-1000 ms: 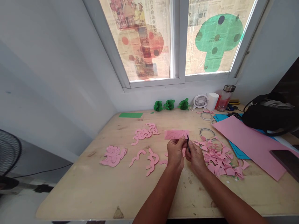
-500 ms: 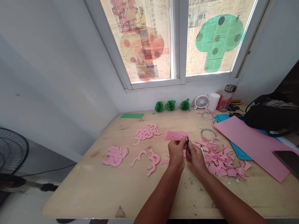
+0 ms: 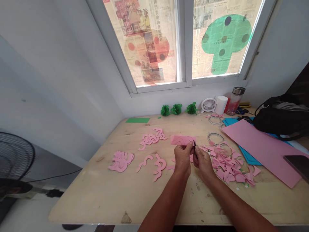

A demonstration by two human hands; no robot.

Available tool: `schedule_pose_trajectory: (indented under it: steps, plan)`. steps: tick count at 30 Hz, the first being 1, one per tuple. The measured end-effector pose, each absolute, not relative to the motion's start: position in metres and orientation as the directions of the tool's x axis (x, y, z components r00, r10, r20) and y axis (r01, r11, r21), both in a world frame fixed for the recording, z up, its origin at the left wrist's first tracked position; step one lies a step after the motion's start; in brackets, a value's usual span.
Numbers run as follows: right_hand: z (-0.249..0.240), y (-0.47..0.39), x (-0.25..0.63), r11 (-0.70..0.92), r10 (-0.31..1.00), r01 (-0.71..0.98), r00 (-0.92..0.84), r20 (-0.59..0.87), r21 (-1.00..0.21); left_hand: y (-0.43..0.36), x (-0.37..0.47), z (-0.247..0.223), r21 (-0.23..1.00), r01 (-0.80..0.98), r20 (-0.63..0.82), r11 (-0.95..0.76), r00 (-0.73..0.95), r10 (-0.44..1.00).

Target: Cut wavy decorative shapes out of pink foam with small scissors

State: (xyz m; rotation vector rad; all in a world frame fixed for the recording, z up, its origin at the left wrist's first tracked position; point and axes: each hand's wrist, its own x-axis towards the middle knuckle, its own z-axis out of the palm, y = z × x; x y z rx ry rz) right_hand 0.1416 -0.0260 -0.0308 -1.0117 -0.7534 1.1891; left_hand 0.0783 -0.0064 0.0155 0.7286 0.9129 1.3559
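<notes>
My left hand (image 3: pixel 182 158) pinches the lower edge of a pink paper strip (image 3: pixel 179 140) that has curved lines drawn on it. Closed round a small pair of dark scissors (image 3: pixel 194 145), my right hand (image 3: pixel 202 159) is close beside the left one. The blades meet the strip's right end; most of the handles is hidden by my fingers. Wavy pink cutouts (image 3: pixel 159 167) lie on the table left of my hands, one cutout stack (image 3: pixel 120 160) farther left. Pink paper scraps (image 3: pixel 228 164) are heaped to the right.
Pink sheets (image 3: pixel 260 149) and blue sheets (image 3: pixel 249 157) lie at the right, with a phone (image 3: pixel 296 163) and a black bag (image 3: pixel 282 117). Tape rings (image 3: pixel 215 139), a small white fan (image 3: pixel 208 105), a bottle (image 3: pixel 235 101) and green paper ornaments (image 3: pixel 176 109) stand or lie toward the back.
The view has shifted slightly. Both hands keep nearly the same place, with the scissors still at the strip's right end.
</notes>
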Motion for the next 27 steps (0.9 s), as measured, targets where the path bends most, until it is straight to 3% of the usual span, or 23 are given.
schedule_pose_trajectory:
  steps: [27]
  plan:
    - [-0.0269, -0.0285, 0.1392, 0.081, 0.958, -0.360, 0.285, -0.027, -0.929, -0.0064, 0.0786, 0.0095, 0.842, -0.527, -0.154, 0.119, -0.023, 0.988]
